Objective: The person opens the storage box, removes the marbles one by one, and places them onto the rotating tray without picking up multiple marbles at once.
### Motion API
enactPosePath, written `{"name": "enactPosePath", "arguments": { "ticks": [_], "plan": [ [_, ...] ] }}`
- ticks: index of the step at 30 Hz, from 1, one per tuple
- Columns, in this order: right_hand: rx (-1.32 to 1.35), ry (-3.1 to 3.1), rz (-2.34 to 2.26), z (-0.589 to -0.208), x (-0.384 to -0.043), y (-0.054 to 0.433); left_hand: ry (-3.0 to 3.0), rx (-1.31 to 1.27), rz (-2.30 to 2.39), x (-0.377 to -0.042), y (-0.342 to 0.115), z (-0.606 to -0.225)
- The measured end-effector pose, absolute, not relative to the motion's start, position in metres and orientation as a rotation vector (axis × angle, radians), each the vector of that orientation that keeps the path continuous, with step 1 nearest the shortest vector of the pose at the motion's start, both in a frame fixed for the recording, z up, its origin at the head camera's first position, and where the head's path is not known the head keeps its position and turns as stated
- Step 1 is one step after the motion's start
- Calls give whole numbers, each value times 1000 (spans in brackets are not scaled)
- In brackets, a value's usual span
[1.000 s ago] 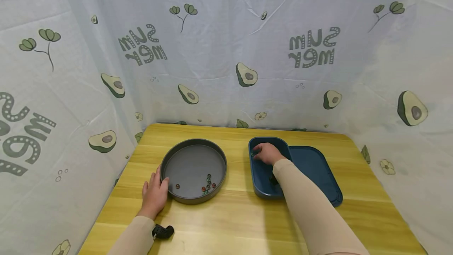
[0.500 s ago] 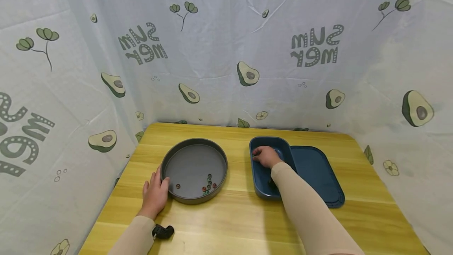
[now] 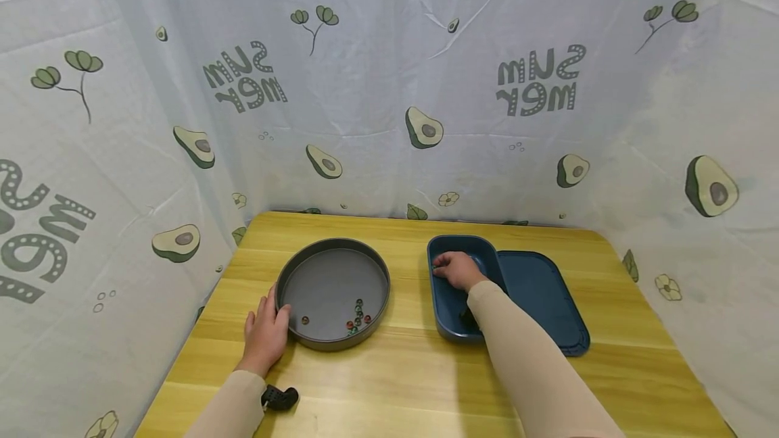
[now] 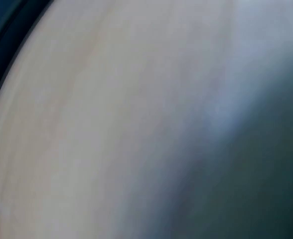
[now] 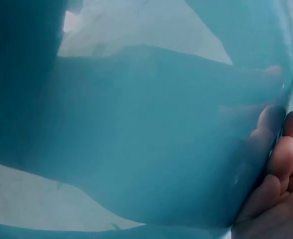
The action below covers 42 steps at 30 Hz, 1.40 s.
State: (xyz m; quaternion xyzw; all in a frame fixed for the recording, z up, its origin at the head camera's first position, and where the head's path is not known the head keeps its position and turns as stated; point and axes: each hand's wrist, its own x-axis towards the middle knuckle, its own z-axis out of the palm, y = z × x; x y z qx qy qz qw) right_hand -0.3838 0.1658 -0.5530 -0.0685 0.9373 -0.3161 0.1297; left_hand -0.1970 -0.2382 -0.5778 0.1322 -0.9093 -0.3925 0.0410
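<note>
In the head view my left hand [image 3: 266,336] rests against the left side of a round dark grey pan [image 3: 328,276], its thumb by the rim. Several glass marbles [image 3: 358,316] lie low in the pan, and a lone amber marble [image 3: 305,320] sits nearer the left. My right hand [image 3: 458,269] reaches into a deep blue box [image 3: 447,306], fingertips at its left wall, pinching a small green marble [image 3: 435,267] mostly covered by the fingers. Curled fingers [image 5: 282,157] show against the glossy blue wall in the right wrist view. The left wrist view is blurred.
A blue lid [image 3: 541,296] lies flat on the wooden table [image 3: 389,384], close against the box's right side. Behind the table hangs a white curtain [image 3: 365,86] printed with avocados. A black wrist strap piece [image 3: 280,397] sticks out beside the left sleeve.
My right hand has lowered to the box's left wall, and its fingers have closed over the green marble seen there earlier. The left hand and the pan have stayed in place.
</note>
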Motion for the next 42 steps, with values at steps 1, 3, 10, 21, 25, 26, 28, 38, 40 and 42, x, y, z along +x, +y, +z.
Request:
{"name": "enactPosePath", "arguments": {
  "ticks": [1,3,10,21,25,26,28,38,40,42],
  "plan": [
    [-197,2725,-923,-553,-383,166,-2802,410,-1204,-197,-239,-577],
    [-205,2735,-929,-553,-382,167,-2818,410,-1208,-196,-239,-576],
    [-187,2790,-984,-542,-374,168,-2820,408,-1225,-194,-240,-575],
    [-182,2842,-1087,-518,-364,164,-2816,396,-1230,-195,-240,-576],
    [-200,2834,-1132,-511,-357,158,-2813,391,-1225,-195,-240,-575],
    [-202,2828,-1145,-509,-355,157,-2816,391,-1224,-195,-240,-575],
    [-216,2823,-1159,-506,-352,153,-2817,393,-1222,-194,-240,-574],
    [-308,2800,-1195,-495,-339,128,-2837,392,-1224,-193,-241,-575],
    [-326,2793,-1200,-492,-335,122,-2837,391,-1219,-193,-241,-575],
    [-344,2784,-1212,-489,-332,117,-2832,392,-1221,-192,-242,-575]
  ]
}}
